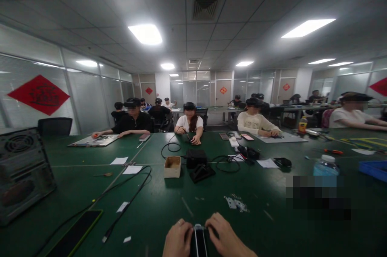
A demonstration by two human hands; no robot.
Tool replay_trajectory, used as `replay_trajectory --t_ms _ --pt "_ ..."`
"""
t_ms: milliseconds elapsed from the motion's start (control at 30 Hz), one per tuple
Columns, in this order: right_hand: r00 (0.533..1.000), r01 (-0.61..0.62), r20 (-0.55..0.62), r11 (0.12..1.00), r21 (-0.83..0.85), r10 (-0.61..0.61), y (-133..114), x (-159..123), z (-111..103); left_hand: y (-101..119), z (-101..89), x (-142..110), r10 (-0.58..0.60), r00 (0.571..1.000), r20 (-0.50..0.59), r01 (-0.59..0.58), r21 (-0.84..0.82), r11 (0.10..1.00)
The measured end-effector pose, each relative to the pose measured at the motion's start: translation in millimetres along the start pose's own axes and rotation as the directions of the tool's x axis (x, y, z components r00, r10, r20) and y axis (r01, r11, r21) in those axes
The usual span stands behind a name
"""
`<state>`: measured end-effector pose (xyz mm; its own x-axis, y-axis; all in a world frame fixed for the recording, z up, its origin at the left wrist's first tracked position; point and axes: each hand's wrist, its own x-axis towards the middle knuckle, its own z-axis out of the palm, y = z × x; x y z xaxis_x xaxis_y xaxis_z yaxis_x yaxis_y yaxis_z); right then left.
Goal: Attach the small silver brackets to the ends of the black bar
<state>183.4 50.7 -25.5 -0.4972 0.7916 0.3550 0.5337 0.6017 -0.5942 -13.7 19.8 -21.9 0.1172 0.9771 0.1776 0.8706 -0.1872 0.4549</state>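
Observation:
At the near table edge my left hand (178, 239) has its fingers curled along the left side of a narrow dark device with pale silvery edges (200, 241). My right hand (226, 236) is bent around the device's right side, fingertips at its far end. A light, rounded piece shows at that far end. Its lower part runs out of the picture, and I cannot tell its exact kind. Several small flat metal pieces (236, 204) lie loose beyond my right hand.
A small open cardboard box (172, 167) and a black box (196, 158) stand mid-table. A black cable (130, 204) and a dark phone-like slab (75, 236) lie left, near a computer case (26, 172). A bottle (326, 165) stands right. Several people sit across.

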Motion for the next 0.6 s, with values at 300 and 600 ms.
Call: replay_trajectory --t_ms 300,600 --pt "0.996 -0.035 0.084 0.998 0.055 0.031 -3 -1 -14 1 -2.1 -1 0.011 1.0 -0.003 -0.011 -0.008 1.0" --pt "0.992 -0.08 0.103 0.992 0.1 0.07 0 0 -15 6 -7.6 -4 0.004 1.0 0.014 -0.004 0.0 1.0"
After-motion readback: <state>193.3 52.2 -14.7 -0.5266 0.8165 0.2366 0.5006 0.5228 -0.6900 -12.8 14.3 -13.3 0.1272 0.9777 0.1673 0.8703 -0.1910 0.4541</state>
